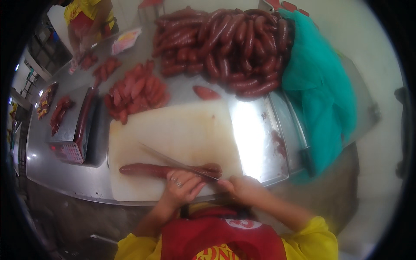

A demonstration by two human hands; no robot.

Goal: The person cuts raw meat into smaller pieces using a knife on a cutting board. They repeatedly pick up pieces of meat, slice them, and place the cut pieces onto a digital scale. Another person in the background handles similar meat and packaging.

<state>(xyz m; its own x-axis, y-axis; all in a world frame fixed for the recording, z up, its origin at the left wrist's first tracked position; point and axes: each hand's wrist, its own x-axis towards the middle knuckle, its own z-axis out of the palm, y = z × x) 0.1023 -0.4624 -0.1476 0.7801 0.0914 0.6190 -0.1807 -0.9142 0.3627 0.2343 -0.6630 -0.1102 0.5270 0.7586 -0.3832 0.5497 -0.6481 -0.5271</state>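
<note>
A long dark red sausage point(143, 170) lies crosswise near the front edge of a white cutting board point(173, 121). My left hand point(184, 187), with a ring on one finger, grips it from the near side, right of its middle. My right hand point(245, 190) is closed around the handle of a knife point(171, 160), and the fingers hide most of that handle. The thin blade slants to the far left across the sausage, its tip over the board. At the right end the sausage looks split or cut; the blade partly covers that spot.
Whole sausages are heaped in a metal tray point(277, 130) beyond the board, beside a green cloth point(320, 95). Cut pieces point(136, 91) pile at the board's far left edge. A scale point(69, 149) bearing sausage stands left. Another person point(89, 21) works at the far left.
</note>
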